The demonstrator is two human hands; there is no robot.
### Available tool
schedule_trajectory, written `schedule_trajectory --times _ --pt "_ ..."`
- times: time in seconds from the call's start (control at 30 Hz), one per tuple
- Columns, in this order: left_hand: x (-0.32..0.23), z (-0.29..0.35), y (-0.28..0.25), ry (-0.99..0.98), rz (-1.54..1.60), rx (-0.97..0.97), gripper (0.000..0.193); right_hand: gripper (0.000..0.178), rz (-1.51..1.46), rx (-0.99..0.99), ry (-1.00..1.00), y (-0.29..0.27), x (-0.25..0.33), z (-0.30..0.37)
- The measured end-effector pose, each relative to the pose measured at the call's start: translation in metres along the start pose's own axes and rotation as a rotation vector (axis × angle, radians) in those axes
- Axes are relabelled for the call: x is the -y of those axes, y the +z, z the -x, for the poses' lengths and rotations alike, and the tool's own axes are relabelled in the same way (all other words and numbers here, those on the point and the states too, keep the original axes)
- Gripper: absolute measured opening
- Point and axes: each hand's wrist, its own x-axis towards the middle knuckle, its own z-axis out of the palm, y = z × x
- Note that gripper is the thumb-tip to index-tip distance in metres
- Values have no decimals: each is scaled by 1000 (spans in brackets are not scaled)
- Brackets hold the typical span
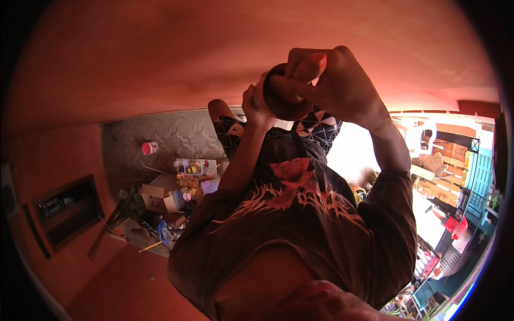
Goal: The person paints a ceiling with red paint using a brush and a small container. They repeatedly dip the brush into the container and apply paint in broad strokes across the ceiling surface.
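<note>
Your dark shirt (pixel 300 230) is nearest. Far left, a small red-and-white bucket (pixel 149 148) sits on the floor (pixel 182 131). Your left hand (pixel 255 108) curls around a round cup (pixel 281 108) on its right; your right hand (pixel 342 80), over the cup, grips a red-tipped handle (pixel 312 66).

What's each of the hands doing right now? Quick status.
Left hand: closed around the side of a cup.
Right hand: closed on a red-tipped handle at the cup's mouth; tool's far end hidden.
</note>
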Motion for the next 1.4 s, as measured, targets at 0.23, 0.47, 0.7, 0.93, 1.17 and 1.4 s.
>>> schedule_trajectory --times 0.23,0.47,0.7,0.93,1.17,1.4 --pt "2 2 -10 38 70 -8 67 11 54 80 107 5 7 -6" --pt "-1 4 -14 41 -105 -66 72 13 52 25 30 6 5 -9" --pt "-1 2 -6 2 -78 -140 72 14 9 -67 5 -11 13 -7" --pt "3 6 -40 -69 238 43 78 14 320 -39 -157 -11 19 -13" --pt "11 2 -36 -55 -5 -92 69 15 413 27 -164 -20 25 -15" --pt "8 -3 -19 -102 40 67 55 21 494 36 -204 -27 33 -19"
